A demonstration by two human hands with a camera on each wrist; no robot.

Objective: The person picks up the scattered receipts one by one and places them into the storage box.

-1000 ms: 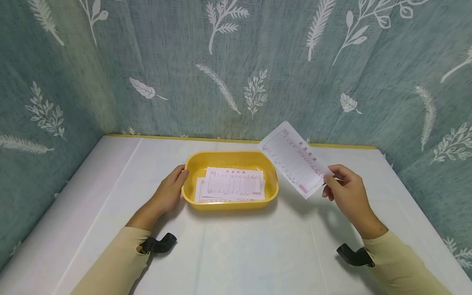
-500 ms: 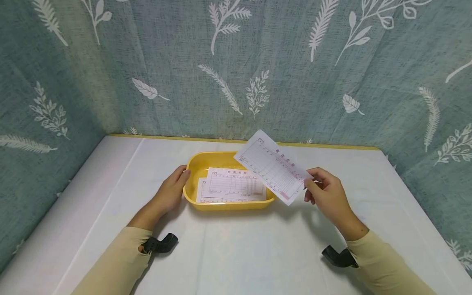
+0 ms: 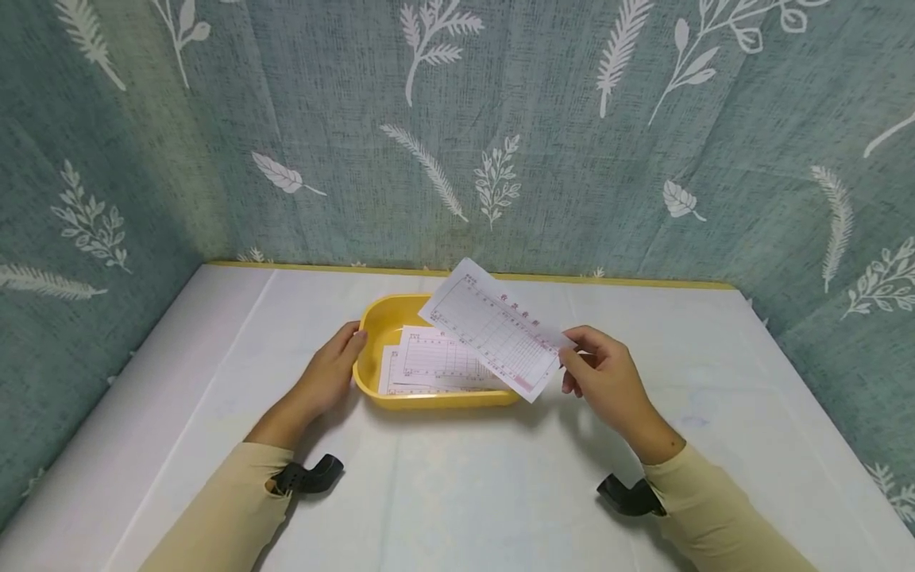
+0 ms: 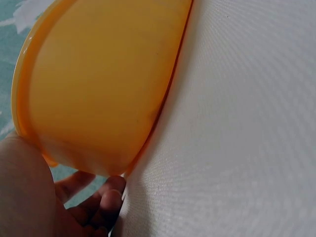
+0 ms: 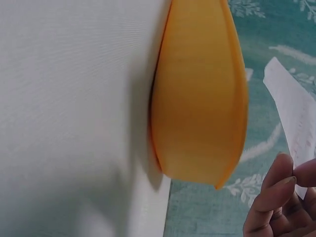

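In the head view a yellow plastic basin (image 3: 377, 334) stands on the table, with printed receipt slips (image 3: 429, 361) lying in it. My left hand (image 3: 330, 369) grips the basin's left end, thumb at the rim; in the left wrist view its fingers (image 4: 106, 200) curl by the outer wall. Between thumb and fingertips my right hand (image 3: 608, 381) pinches one corner of another receipt slip (image 3: 493, 326). That slip slants above the basin's right half and hides part of the slips below. The right wrist view shows the pinched slip (image 5: 296, 113) above the basin's rim level.
A white cloth covers the table (image 3: 457, 492), which ends at a yellow back edge (image 3: 307, 268). Behind it hangs a green curtain (image 3: 543, 103) with white leaf prints. Each wrist carries a black strap piece, such as the left wristband (image 3: 307, 475).
My right hand has carried the pinched slip leftward, from beside the basin to above its right half. The left hand and the basin stay in place.
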